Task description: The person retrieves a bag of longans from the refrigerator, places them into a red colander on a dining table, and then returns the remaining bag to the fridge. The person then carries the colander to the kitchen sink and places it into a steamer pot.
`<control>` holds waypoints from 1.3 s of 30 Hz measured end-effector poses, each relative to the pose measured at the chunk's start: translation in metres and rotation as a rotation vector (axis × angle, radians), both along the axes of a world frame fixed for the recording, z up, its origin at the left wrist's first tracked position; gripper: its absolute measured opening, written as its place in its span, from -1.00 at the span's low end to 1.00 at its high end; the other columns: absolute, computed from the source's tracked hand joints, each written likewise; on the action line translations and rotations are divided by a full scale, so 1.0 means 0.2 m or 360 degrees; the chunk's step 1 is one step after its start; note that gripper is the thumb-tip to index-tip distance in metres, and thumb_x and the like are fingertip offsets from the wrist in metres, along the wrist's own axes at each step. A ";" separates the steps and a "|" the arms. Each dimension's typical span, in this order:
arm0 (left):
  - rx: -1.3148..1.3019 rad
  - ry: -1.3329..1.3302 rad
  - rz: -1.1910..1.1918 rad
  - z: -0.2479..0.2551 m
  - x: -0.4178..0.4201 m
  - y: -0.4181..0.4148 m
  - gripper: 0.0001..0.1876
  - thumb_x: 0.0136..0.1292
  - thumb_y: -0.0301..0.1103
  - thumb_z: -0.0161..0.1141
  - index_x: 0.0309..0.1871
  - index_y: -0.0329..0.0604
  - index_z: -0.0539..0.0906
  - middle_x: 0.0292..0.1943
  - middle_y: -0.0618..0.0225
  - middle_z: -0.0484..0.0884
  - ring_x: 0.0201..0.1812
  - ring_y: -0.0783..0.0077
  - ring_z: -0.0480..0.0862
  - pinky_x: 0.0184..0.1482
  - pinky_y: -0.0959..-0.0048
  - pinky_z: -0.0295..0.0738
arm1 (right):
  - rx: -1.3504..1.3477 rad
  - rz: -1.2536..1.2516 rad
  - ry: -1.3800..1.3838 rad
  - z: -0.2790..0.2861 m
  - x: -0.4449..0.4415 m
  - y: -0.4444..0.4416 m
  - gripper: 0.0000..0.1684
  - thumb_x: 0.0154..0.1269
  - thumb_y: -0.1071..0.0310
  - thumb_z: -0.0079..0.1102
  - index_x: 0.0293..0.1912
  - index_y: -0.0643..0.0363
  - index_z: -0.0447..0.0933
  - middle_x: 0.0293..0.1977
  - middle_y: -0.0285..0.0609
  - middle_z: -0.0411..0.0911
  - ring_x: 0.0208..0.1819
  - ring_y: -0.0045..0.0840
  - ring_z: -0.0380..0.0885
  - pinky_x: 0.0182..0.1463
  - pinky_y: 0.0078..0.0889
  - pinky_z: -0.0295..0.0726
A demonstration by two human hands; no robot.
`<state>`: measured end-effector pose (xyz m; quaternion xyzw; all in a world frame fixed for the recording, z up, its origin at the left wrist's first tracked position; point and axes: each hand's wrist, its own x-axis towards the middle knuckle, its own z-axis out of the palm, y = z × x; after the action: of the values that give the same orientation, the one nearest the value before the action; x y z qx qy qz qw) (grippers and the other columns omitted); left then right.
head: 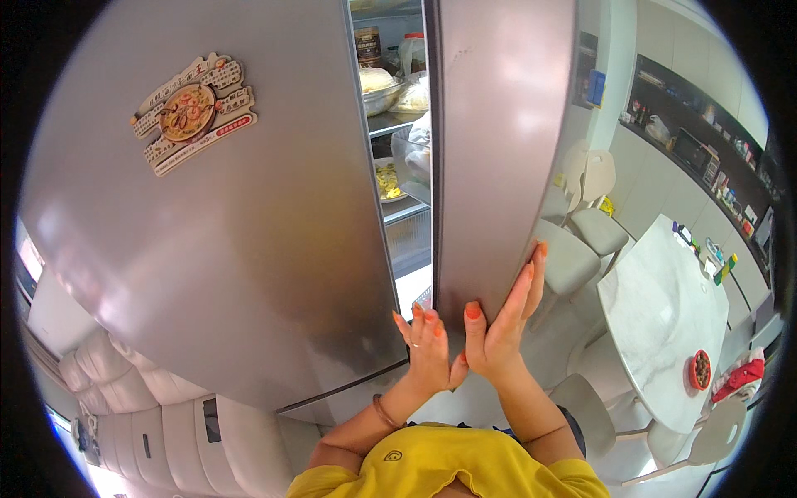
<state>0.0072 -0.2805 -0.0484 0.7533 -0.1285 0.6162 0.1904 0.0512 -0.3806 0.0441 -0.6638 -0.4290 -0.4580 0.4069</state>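
A large metallic-finish refrigerator fills the middle; its right door (498,143) stands partly open beside the left door (274,236). My right hand (507,324) lies against the lower outer edge of the right door, fingers extended and thumb on its front. Near the gap between the doors is my left hand (426,355), fingers raised, holding nothing that I can see. Inside the refrigerator show a metal bowl (381,99), a brown jar (368,45), plastic bags (414,93) and a plate of yellow food (389,180). A food-picture magnet (187,112) sticks to the left door.
At right stands a white marble-look table (666,324) with a red bowl (700,370) on it and several chairs (563,255) around it. Behind it runs a cluttered counter (703,165). A beige sofa (131,398) is at lower left.
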 end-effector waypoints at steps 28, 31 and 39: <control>0.0107 0.0616 0.1368 -0.08 0.13 0.23 -0.21 0.31 0.06 -0.05 0.48 -0.17 0.01 0.51 0.08 -0.20 0.51 0.02 -0.37 0.31 -0.27 -0.67 | -0.0183 0.0196 0.0229 -0.07 0.12 0.47 -0.35 0.39 0.13 -0.11 0.40 0.12 0.12 0.46 -0.07 -0.12 0.49 -0.21 -0.17 0.44 0.10 -0.27; 0.0226 0.0621 0.1521 -0.09 0.15 0.25 -0.13 0.27 0.07 0.01 0.48 -0.24 -0.06 0.49 -0.04 -0.28 0.50 -0.02 -0.40 0.31 -0.25 -0.68 | -0.0174 0.0159 0.0200 -0.09 0.15 0.49 -0.34 0.39 0.07 -0.13 0.40 0.10 0.13 0.46 -0.11 -0.10 0.49 -0.26 -0.17 0.45 0.05 -0.28; 0.0248 0.0597 0.1499 -0.13 0.15 0.28 -0.15 0.28 0.10 -0.03 0.48 -0.23 -0.03 0.48 -0.11 -0.25 0.50 -0.08 -0.39 0.28 -0.31 -0.68 | -0.0212 0.0146 0.0136 -0.09 0.17 0.48 -0.30 0.33 0.01 -0.06 0.38 0.05 0.17 0.43 -0.16 0.00 0.48 -0.32 -0.12 0.46 -0.06 -0.21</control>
<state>0.0367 -0.2251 -0.0741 0.8391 0.2156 0.4781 -0.1447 0.0852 -0.2845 0.0258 -0.6878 -0.4708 -0.3807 0.4004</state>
